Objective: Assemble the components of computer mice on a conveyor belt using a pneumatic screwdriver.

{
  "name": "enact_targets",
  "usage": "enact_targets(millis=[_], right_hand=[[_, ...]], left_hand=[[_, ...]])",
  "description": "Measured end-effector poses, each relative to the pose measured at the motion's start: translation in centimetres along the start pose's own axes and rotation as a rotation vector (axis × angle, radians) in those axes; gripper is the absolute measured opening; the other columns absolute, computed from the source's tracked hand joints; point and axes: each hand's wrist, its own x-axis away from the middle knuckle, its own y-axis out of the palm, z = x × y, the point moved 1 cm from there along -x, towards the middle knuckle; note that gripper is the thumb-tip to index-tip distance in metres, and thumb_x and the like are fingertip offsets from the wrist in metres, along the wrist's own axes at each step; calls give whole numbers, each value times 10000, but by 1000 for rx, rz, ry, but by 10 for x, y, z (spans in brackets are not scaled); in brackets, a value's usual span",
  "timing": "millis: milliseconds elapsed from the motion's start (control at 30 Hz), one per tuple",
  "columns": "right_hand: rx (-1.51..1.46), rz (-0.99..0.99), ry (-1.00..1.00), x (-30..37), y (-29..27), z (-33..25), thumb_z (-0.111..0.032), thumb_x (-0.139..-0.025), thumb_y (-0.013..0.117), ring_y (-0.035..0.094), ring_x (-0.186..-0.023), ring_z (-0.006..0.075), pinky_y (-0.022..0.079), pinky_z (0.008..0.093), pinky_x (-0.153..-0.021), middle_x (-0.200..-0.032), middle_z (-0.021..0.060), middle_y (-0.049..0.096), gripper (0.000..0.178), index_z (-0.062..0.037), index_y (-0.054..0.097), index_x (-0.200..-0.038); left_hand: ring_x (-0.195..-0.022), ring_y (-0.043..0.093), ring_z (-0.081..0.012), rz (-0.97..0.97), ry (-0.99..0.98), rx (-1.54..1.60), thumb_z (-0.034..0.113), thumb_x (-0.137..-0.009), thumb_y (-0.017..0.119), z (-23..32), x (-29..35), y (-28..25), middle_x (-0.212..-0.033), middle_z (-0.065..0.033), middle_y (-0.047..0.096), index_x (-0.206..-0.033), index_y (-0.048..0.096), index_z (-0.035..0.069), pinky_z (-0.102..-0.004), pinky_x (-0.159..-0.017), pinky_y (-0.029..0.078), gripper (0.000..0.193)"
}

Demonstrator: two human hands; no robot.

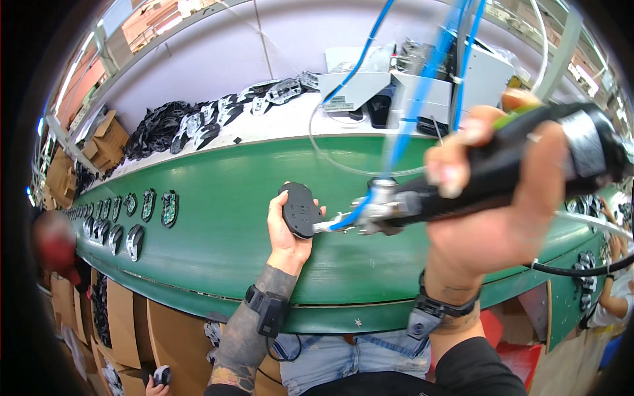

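Green conveyor belt (218,218) runs beneath the left hand (285,228) gripping a black mouse shell (300,210) upright while the right hand (492,198) clamps a powered screwdriver (502,168) against it (a slipped bit could gouge plastic or fingers), and cardboard boxes (109,138) beyond sit open, contents unclear.

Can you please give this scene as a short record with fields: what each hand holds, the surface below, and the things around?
left hand: holds a black oval mouse shell, underside facing the tool
right hand: grips a black power screwdriver
tool tip: touches the shell's right edge
surface: green conveyor belt
on belt, left: row of black mouse parts
behind belt: pile of black shells, grey machine with blue tubes
below belt: cardboard boxes
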Motion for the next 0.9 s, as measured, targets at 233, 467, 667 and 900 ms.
enact_targets(millis=[233, 467, 667, 900], right_hand=[[141, -74, -136, -1, -2, -17, -439, -926, 459, 462, -553, 143, 359, 279, -568, -851, 94, 499, 484, -20, 443, -1167], [45, -126, -80, 7, 10, 3, -461, -938, 409, 462, -539, 150, 372, 291, -555, -839, 102, 511, 513, -20, 395, -1201], [-7, -135, -60, 9, 9, 11, -475, -941, 398, 467, -535, 147, 391, 284, -540, -824, 101, 514, 528, -21, 379, -1209], [118, -201, -59, 13, 19, 14, -444, -929, 448, 479, -494, 151, 417, 273, -512, -780, 108, 515, 493, -20, 375, -1170]], left_hand=[[-843, 589, -259, -106, -104, 41, 316, -865, 482, -11, 9, 12, -1037, -86, 555, -1156, 479, 126, -455, -778, 514, 347], [-895, 600, -283, -175, -170, 63, 306, -870, 469, -18, 12, 11, -1106, -101, 563, -1216, 471, 115, -423, -791, 517, 395], [-907, 604, -282, -171, -230, 118, 296, -879, 460, -19, 12, 12, -1138, -108, 565, -1222, 472, 105, -403, -787, 516, 392], [-910, 605, -247, -154, -217, 11, 222, -871, 518, -21, 15, 3, -1137, -122, 563, -1270, 445, 83, -374, -787, 518, 429]])
